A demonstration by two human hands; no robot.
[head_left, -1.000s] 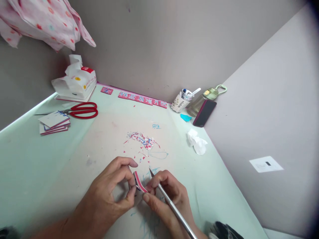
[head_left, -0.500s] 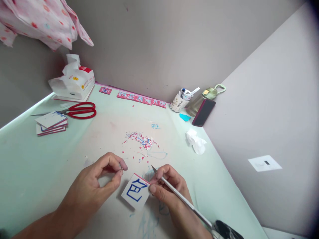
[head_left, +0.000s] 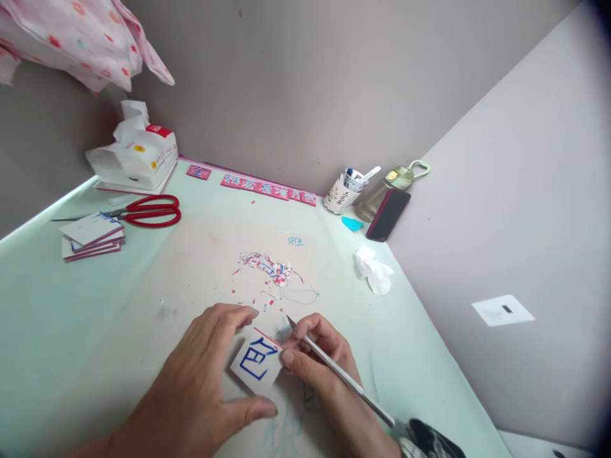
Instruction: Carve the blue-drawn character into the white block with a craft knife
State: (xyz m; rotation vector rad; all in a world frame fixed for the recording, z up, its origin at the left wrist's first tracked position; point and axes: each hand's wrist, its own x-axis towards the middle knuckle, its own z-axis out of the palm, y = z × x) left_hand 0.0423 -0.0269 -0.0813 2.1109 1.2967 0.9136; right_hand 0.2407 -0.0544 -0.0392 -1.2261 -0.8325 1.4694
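Between my hands is a small white square card [head_left: 258, 364] with a red edge and a blue handwritten character. My right hand [head_left: 324, 369] pinches the card's right corner between thumb and finger. The same hand also holds a slim silver craft knife [head_left: 347, 380], its pointed blade toward the far side of the table. My left hand [head_left: 200, 375] is open around the card's left side, thumb below and fingers above, with a gap between them and the card. Beyond the hands lies a heap of red, white and blue paper scraps [head_left: 274, 267].
Red-handled scissors [head_left: 153, 211] and a stack of cards [head_left: 93, 235] lie at left, before a tissue pack [head_left: 138, 156]. Lettered red strips [head_left: 267, 189] line the back edge. A pen cup [head_left: 341, 193], bottle [head_left: 377, 197], phone [head_left: 389, 215] and crumpled tissue [head_left: 373, 270] stand or lie at right.
My left hand has moved right toward the card and opened from a pinch into a wide spread. My right hand still holds the card and knife in nearly the same place.
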